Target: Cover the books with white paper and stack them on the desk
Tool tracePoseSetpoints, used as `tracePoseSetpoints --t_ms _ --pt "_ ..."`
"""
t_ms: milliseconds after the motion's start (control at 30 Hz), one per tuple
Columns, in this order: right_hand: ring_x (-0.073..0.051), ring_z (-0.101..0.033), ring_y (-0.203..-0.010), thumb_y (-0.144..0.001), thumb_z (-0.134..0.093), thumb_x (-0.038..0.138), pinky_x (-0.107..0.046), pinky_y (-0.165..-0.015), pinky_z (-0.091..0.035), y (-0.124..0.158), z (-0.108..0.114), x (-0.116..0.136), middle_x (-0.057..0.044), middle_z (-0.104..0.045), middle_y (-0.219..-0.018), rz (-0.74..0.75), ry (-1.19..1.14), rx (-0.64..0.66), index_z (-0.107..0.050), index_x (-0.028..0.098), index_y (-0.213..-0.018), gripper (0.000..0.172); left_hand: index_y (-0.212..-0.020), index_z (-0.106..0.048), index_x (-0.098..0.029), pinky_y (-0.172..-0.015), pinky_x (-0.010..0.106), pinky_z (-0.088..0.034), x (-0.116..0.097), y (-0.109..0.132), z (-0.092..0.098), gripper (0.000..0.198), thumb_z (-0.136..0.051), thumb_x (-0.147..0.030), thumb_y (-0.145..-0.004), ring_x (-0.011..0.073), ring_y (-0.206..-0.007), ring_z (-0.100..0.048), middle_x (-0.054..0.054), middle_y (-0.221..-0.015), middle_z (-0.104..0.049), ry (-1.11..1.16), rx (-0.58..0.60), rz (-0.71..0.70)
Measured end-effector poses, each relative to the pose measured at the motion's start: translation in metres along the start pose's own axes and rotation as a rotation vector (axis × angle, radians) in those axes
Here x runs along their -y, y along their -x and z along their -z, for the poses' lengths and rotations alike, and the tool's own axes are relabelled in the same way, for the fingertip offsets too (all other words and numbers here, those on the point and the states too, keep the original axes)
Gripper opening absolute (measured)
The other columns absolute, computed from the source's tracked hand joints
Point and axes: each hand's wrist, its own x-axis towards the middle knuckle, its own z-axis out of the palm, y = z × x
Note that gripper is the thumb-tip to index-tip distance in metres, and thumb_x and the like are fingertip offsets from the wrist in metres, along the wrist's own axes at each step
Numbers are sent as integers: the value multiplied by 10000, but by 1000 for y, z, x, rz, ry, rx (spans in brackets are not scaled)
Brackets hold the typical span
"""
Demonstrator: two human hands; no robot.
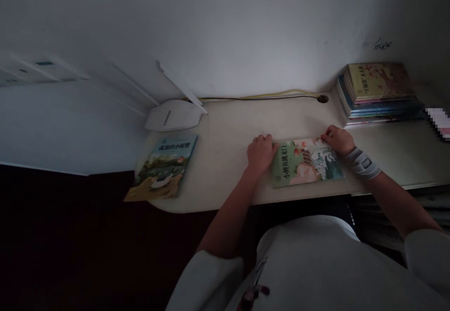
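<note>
A green picture book (298, 163) with pink and white wave art lies on the desk, turned so its title runs up the left end. My left hand (260, 154) is closed at the book's left end, its fingers curled against the edge. At the far right corner, my right hand (338, 140) pinches the cover's edge between thumb and fingers. That wrist wears a grey strap. Farther left lies another picture book (167, 166), blue and green with a yellow lower part, jutting slightly past the desk's front edge.
A stack of books (381, 86) stands at the back right, with a phone (439, 122) beside it. A white router (176, 115) with antennas sits at the back left. Cables run along the wall to a round hole (322, 99) in the desk (225, 161).
</note>
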Motion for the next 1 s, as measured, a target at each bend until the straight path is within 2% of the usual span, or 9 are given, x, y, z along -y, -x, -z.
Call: tracePoseSetpoints --t_ms 100,167,267,367,467,567,767,900,1000 --pt "-254 -654 -823 -860 -480 516 -325 -661 -433 3 2 1 -111 -707 -919 8 182 14 -651 205 -963 370 -1241 -532 -115 -992 412 -387 -11 1 -4 374 -351 -196 -924 297 -1285 -415 198 -1371 -469 -95 -60 -182" --pt "-263 -647 -859 -866 -479 490 -327 -663 -436 5 5 1 -121 -694 -973 61 230 -6 -652 199 -975 355 -1336 -455 -94 -1075 418 -310 -24 3 -11 448 -277 -141 -928 274 -1382 -291 171 -1481 -358 -97 3 -308" --pt "-274 -615 -960 -893 -451 342 -342 -726 -444 9 5 6 -155 -660 -1072 195 272 -76 -658 167 -994 288 -1402 -368 -71 -1104 536 -236 -49 8 -24 507 -235 -297 -968 295 -1421 -208 177 -1522 -288 -86 114 -371" --pt "-296 -532 -1146 -914 -394 248 -415 -927 -393 20 -5 21 -193 -586 -1252 391 268 -155 -637 124 -1096 328 -1450 -273 -62 -1085 647 -155 -63 13 -34 644 -214 -472 -955 328 -1427 -176 210 -1532 -234 -93 114 -372" --pt "-289 -374 -1329 -952 -333 370 -460 -1069 -277 34 -21 43 -192 -433 -1432 571 173 -102 -503 81 -1311 491 -1481 -201 -89 -1093 648 -125 -62 14 -38 672 -278 -474 -936 322 -1440 -129 187 -1550 -186 -108 152 -380" --pt "-301 -287 -1385 -924 -250 591 -505 -1091 -242 44 -33 55 -196 -327 -1495 665 93 11 -330 52 -1435 747 -1497 -137 -118 -1098 647 -98 -55 13 -37 778 -425 -486 -875 331 -1447 -67 173 -1562 -142 -127 227 -428" --pt "-312 -280 -1390 -900 -176 660 -523 -1114 -177 36 -33 27 -206 -321 -1493 709 134 33 -320 44 -1441 832 -1475 -224 -101 -1116 605 -110 -54 15 -36 624 -224 -439 -950 289 -1433 -172 152 -1549 -220 -59 141 -405" --pt "-303 -292 -1385 -919 -216 620 -492 -1110 -201 32 -31 4 -192 -337 -1490 641 184 -24 -351 53 -1428 774 -1440 -308 -108 -1126 548 -148 -53 17 -35 588 -266 -427 -948 282 -1391 -273 142 -1512 -326 -7 55 -373" --pt "-305 -293 -1383 -921 -259 600 -494 -1101 -218 33 -32 -2 -181 -351 -1487 594 180 -44 -359 67 -1427 741 -1344 -438 -99 -1085 457 -269 -48 18 -31 516 -338 -400 -937 276 -1272 -420 160 -1382 -484 26 -30 -323"
